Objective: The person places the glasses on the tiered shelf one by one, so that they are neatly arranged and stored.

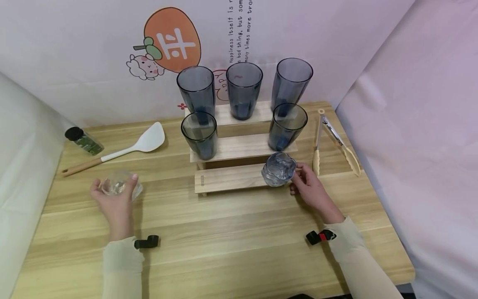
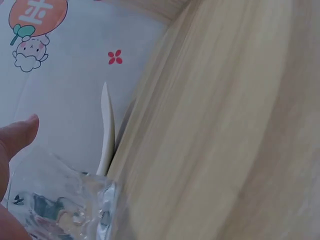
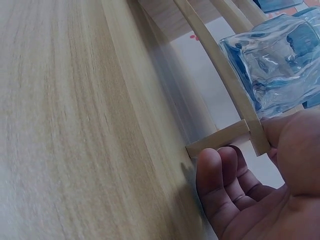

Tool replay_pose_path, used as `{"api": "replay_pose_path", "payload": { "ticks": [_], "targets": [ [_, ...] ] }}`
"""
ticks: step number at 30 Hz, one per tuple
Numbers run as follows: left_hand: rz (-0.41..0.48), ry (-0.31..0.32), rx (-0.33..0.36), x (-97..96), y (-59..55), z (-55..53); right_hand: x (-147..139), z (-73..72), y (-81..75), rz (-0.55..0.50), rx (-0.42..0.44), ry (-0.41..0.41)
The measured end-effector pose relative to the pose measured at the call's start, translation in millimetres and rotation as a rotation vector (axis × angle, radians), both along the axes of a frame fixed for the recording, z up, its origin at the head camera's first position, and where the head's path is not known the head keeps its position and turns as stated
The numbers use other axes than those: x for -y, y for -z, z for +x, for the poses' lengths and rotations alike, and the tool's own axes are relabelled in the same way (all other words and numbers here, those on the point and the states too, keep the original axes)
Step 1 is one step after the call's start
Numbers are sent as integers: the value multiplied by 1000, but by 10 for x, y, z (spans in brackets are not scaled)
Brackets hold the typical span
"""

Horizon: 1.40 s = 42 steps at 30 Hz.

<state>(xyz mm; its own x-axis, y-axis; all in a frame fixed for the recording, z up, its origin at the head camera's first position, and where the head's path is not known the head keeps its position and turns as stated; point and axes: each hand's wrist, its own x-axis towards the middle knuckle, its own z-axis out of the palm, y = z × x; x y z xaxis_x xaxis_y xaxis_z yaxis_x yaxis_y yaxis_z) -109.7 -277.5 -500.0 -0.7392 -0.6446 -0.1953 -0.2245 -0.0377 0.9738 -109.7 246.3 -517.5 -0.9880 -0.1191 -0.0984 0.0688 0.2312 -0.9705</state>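
On the left of the table, my left hand (image 1: 116, 203) holds a clear glass (image 1: 118, 187) between thumb and fingers. In the left wrist view that glass (image 2: 65, 202) is close to the tabletop, and the thumb (image 2: 20, 135) stretches above it. A wavy blue-tinted glass (image 1: 278, 169) stands on the right end of the low front step of a wooden rack (image 1: 228, 179). Beside it is my right hand (image 1: 313, 189), at the glass's right side. In the right wrist view its fingers (image 3: 210, 175) curl loosely below the step's end; the contact point is partly hidden.
Several tall blue-grey glasses (image 1: 244, 89) stand on the rack's upper two steps. Left of the rack lie a white spatula (image 1: 149, 137) and a black-capped jar (image 1: 86, 141). Tongs (image 1: 337, 139) lie on the right. Walls of printed sheet (image 1: 93, 54) bound the table's back and sides.
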Motion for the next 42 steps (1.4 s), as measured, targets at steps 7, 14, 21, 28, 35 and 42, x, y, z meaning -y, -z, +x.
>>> {"api": "replay_pose_path", "payload": {
  "ticks": [7, 14, 21, 28, 35, 42],
  "targets": [
    [-31, -31, 1, -68, 93, -12, -11, 5, 8, 1, 6, -4],
    [-47, -81, -36, -93, 92, -71, -8, 2, 3, 10, 9, 4],
    [-32, -88, -103, -89, 114, -115, -7, 0, 3, 12, 9, 10],
    [-50, 51, -110, 17, 157, -57, 2, 6, -1, 23, 9, 10],
    [-49, 288, -79, -6, 93, 59, 6, 17, -14, 27, 21, 4],
    [-137, 591, -55, -318, -181, 62, -10, 8, -22, 29, 7, -3]
  ]
}}
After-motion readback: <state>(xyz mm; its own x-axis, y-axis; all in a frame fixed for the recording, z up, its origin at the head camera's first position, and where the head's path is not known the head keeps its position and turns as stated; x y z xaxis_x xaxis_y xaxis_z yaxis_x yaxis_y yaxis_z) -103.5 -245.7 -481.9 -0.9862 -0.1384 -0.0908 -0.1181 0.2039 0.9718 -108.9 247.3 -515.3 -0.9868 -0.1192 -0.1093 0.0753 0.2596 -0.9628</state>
